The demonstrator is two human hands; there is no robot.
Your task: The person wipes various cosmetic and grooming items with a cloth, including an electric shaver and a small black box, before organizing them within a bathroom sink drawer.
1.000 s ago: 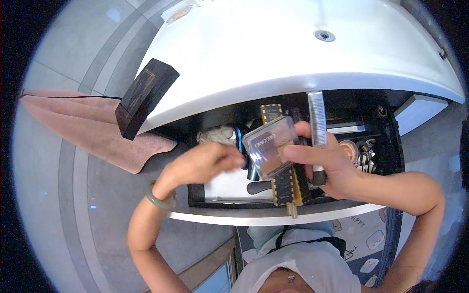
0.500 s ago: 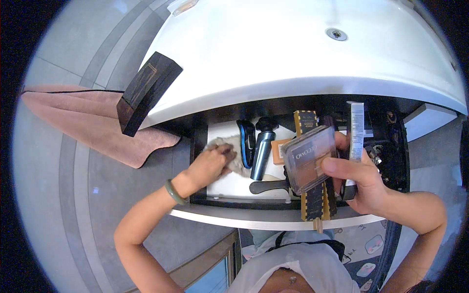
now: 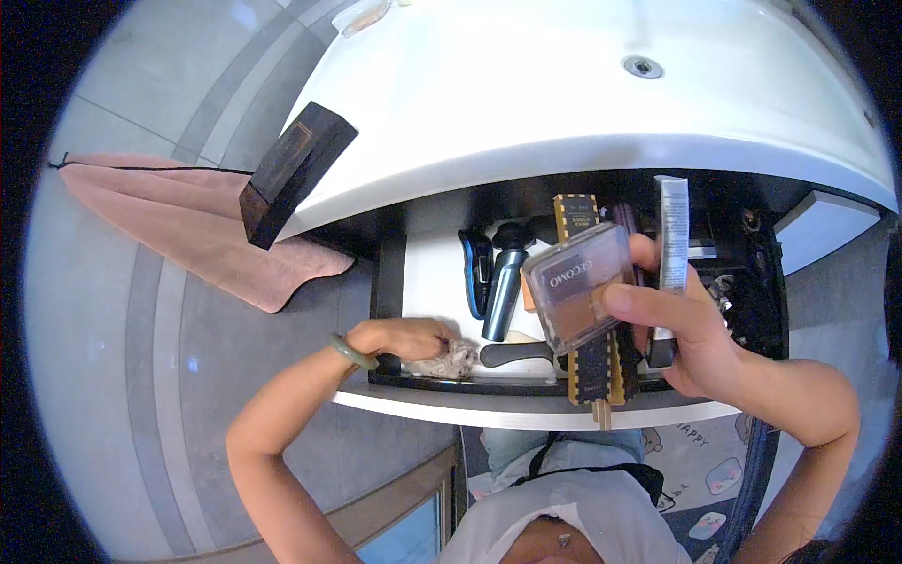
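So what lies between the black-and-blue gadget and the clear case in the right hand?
In the head view, a teal cylinder, then a sliver of orange item beside the clear case.

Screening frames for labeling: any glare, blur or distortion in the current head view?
Head view: sink nearly blown out to white; drawer bowed by the fisheye, its right interior dark, contents hard to tell; clear case in the right hand fairly sharp.
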